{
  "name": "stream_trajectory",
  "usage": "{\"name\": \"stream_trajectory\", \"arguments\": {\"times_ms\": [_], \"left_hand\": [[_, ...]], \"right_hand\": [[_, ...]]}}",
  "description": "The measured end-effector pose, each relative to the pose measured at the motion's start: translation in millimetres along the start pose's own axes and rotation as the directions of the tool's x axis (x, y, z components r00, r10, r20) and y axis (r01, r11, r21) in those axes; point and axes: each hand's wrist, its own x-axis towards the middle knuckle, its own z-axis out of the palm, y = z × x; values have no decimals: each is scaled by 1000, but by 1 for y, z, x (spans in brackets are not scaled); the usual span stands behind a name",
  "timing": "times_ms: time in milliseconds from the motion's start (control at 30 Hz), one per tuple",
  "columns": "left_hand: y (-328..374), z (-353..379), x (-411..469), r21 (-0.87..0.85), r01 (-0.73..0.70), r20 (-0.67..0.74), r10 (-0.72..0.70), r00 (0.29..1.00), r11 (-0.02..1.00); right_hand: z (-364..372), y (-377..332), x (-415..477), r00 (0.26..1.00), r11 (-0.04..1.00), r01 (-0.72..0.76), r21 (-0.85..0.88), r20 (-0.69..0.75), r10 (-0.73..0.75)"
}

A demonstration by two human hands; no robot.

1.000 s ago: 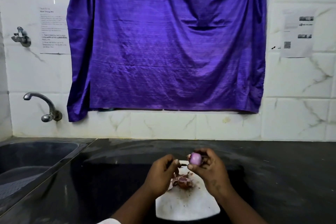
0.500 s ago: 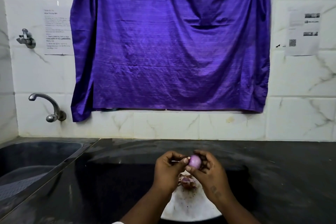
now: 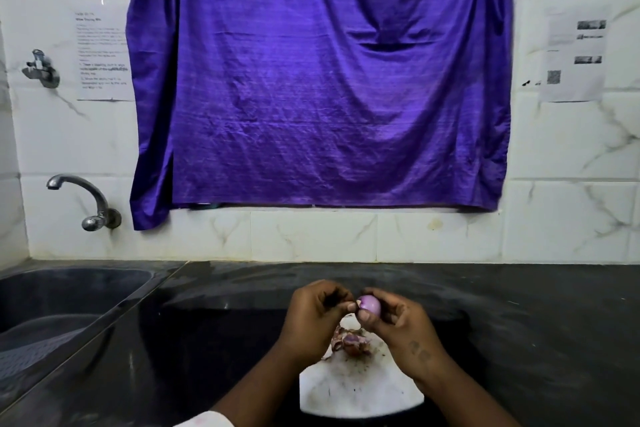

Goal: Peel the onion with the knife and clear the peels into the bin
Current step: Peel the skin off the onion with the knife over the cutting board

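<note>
Since the earlier frames the two hands have been drawn closer together, so that the left thumb tip is now set against the onion (image 3: pixel 370 305), where a second ago a gap and a dark sliver were seen between them. The small, pale purple onion is gripped in the fingertips of the right hand (image 3: pixel 401 326), held above the counter (image 3: pixel 536 322) rather than resting on it. The left hand (image 3: pixel 317 315) is curled shut at 9 o'clock of the onion, its thumb touching the bulb; something dark is glimpsed inside the fingers, but what it is cannot be told. Below the hands, at 6 o'clock of the onion, a heap of reddish peels (image 3: pixel 351 343) is seen lying on the far part of a white chopping board (image 3: pixel 360 392), which is speckled with small scraps. The board is laid on the dark counter. At 9 o'clock of the board a dark sink (image 3: pixel 69 298) is sunk into the counter, with a metal tap (image 3: pixel 86 201) fixed to the tiled wall above it. A purple cloth (image 3: pixel 322 80) is hung on the wall at 12 o'clock.
</note>
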Motion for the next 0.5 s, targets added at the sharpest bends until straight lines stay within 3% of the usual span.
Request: {"name": "stream_trajectory", "arguments": {"times_ms": [267, 333, 500], "left_hand": [[-1, 21, -12, 102, -135, -292, 160, 943, 986], [-3, 22, -9, 53, -83, -339, 96, 936, 995], [-3, 30, -6, -335, 139, -328, -254, 910, 932]], "right_hand": [[12, -13, 6, 996, 995, -61, 83, -57, 66], [16, -15, 10, 995, 993, -82, 80, -56, 87], [13, -14, 14, 992, 988, -120, 95, -14, 122]]}}
